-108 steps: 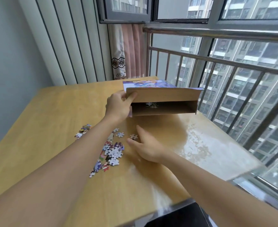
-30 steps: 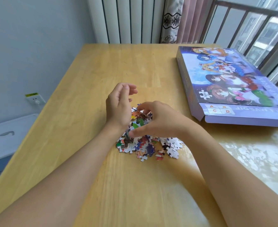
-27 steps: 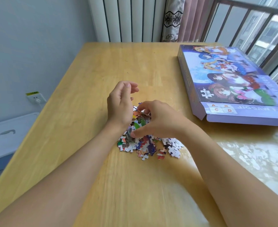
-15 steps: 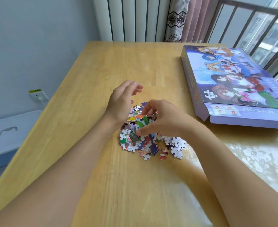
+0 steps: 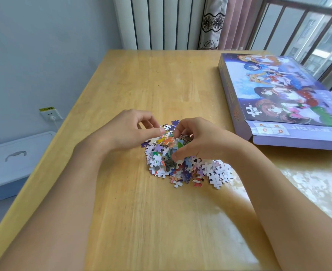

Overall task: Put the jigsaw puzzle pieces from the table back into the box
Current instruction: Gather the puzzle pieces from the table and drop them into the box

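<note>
A heap of small colourful jigsaw puzzle pieces [image 5: 182,165] lies on the wooden table [image 5: 151,79], just in front of me. My right hand [image 5: 202,139] is curled over the top of the heap, its fingers and thumb gripping a clump of pieces. My left hand [image 5: 126,130] sits at the heap's left side, with curled fingers and thumb closing on pieces at the far left edge. The purple puzzle box [image 5: 278,90] lies flat at the right with its picture side up, apart from the heap and both hands.
Beyond the table's far edge stand a white radiator [image 5: 161,22] and a pink curtain [image 5: 233,20]. A window railing [image 5: 307,34] runs behind the box. Left of the table, a wall socket [image 5: 51,114] and a white-lidded bin [image 5: 14,159] sit low.
Earlier my left hand held the open box tilted up; the box now lies flat at the right. Over the last second my left hand's fingers curled in against the heap beside my right hand.
</note>
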